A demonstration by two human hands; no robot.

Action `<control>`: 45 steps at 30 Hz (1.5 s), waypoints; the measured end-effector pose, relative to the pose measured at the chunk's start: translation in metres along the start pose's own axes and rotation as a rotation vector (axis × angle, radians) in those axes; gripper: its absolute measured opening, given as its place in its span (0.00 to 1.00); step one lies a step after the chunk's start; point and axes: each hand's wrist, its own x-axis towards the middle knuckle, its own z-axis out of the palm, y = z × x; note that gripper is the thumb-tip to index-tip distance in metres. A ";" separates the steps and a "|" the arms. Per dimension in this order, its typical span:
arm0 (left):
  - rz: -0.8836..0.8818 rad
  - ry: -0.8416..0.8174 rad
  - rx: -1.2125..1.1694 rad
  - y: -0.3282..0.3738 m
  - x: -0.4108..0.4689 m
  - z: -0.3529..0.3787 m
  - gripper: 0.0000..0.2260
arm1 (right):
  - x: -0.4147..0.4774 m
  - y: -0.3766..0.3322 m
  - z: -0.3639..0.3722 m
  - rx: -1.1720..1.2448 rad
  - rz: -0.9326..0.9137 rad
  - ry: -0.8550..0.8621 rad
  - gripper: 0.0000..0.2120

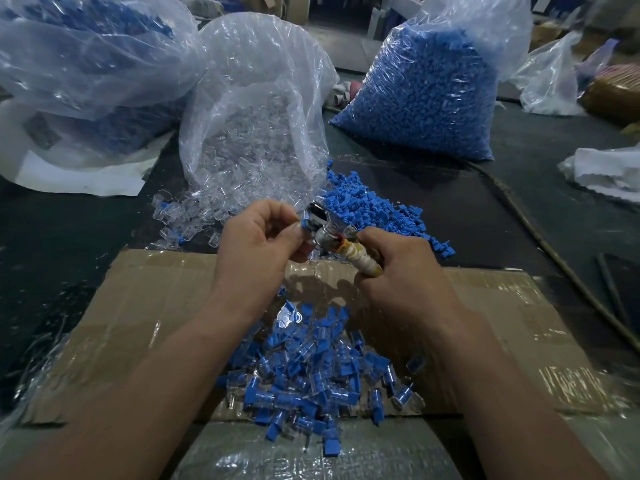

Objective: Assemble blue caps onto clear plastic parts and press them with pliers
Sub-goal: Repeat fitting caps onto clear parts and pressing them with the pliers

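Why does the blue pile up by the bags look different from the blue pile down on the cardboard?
The far pile is solid blue, only loose caps; the near pile mixes blue with clear plastic, caps already on clear parts. The far pile lies on the dark table; the near pile lies on the cardboard. Both are loose heaps of the same blue.

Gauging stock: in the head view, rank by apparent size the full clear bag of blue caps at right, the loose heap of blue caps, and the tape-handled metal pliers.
1. Full clear bag of blue caps
2. Loose heap of blue caps
3. Tape-handled metal pliers, smallest despite being nearest the camera
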 end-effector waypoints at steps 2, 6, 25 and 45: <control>0.009 0.004 0.015 0.000 0.000 -0.002 0.10 | -0.001 0.000 0.001 -0.006 -0.014 0.010 0.14; -0.027 0.039 0.026 -0.001 0.002 -0.003 0.10 | 0.001 0.006 -0.003 -0.040 -0.003 0.006 0.15; -0.099 -0.148 -0.048 0.012 -0.001 -0.008 0.05 | 0.005 0.023 -0.009 -0.150 0.045 -0.312 0.32; -0.150 -0.431 0.283 0.002 -0.001 -0.009 0.05 | 0.004 0.037 -0.017 0.049 0.141 -0.291 0.18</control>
